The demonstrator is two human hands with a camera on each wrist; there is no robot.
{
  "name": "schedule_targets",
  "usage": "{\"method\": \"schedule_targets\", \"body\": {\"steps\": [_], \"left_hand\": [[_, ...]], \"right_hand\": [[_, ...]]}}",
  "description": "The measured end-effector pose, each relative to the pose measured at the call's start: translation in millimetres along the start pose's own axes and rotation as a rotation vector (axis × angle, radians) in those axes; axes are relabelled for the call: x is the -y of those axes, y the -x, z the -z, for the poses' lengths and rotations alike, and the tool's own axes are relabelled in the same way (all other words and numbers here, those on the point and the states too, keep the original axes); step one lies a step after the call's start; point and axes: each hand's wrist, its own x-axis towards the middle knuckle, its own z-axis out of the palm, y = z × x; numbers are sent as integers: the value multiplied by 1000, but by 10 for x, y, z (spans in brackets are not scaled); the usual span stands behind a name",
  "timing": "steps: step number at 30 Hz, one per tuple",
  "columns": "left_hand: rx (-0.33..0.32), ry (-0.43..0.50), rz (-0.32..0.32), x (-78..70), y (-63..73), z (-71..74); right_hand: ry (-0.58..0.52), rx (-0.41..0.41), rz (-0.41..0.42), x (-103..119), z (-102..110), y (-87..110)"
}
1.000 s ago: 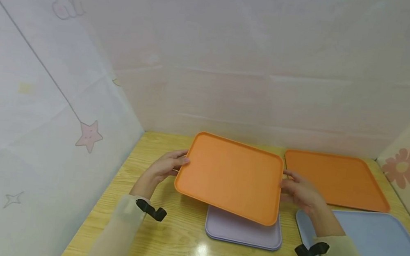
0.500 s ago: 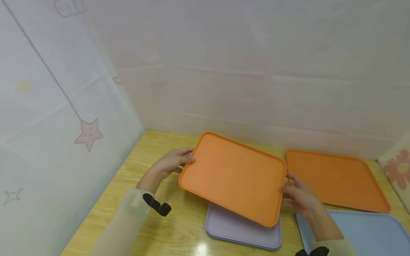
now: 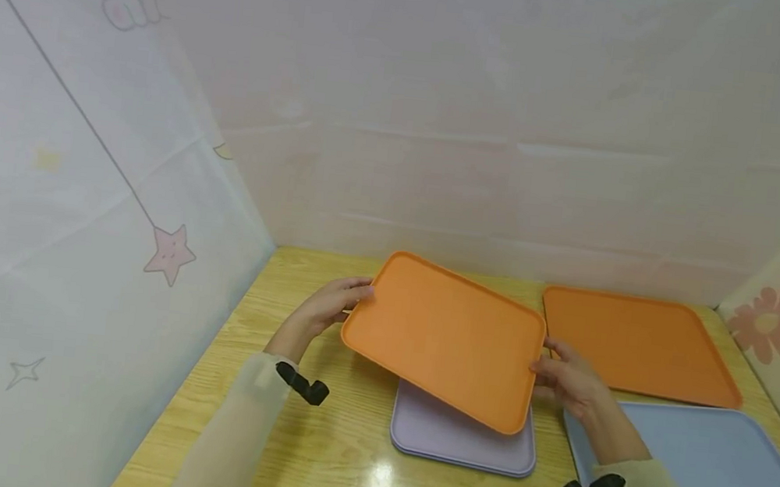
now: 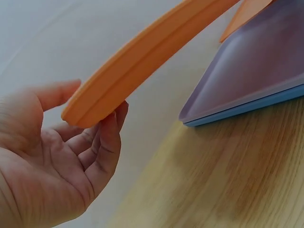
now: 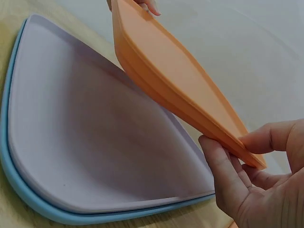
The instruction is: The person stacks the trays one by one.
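Observation:
Both hands hold a small orange tray (image 3: 447, 339) by its two short sides, up off the table and tilted, its left end higher in the head view. My left hand (image 3: 324, 308) pinches the left rim, thumb on top and fingers beneath, as the left wrist view shows. On the right rim, my right hand (image 3: 574, 380) grips with the thumb above and the fingertips under the edge. Below the orange tray lies a lilac tray (image 3: 463, 435), partly covered by it in the head view. A blue tray (image 5: 28, 202) sits directly under the lilac one.
A larger orange tray (image 3: 641, 346) lies at the back right of the wooden table (image 3: 332, 473). In front of it is a large light-blue tray (image 3: 714, 471), partly behind the right forearm. Printed cloth walls (image 3: 444, 123) stand at the back and sides.
The small orange tray has shifted slightly right and tilted a little more, its right end lower. Both hands have moved with it and keep their hold. The other trays stay put.

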Motion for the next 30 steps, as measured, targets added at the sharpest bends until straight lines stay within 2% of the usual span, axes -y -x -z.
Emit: {"method": "schedule_targets", "body": {"steps": [5,10,19,23,30], "left_hand": [[2,75,-8,-2,45,-31],[-15,172,-37,3,142,-127],[-134,362,-149,6,271,-477],[-196,392,-195,37,293,-640],[-320,433,-202,84,347,-971]], "right_hand": [[-70,-31,-3,-50,2,22],[-107,-81,16,-73,1,83],[-187,-169,78,-76,-109,198],[-241,-207,99,-73,-200,230],[-255,-244,100,-89,-332,282]]}}
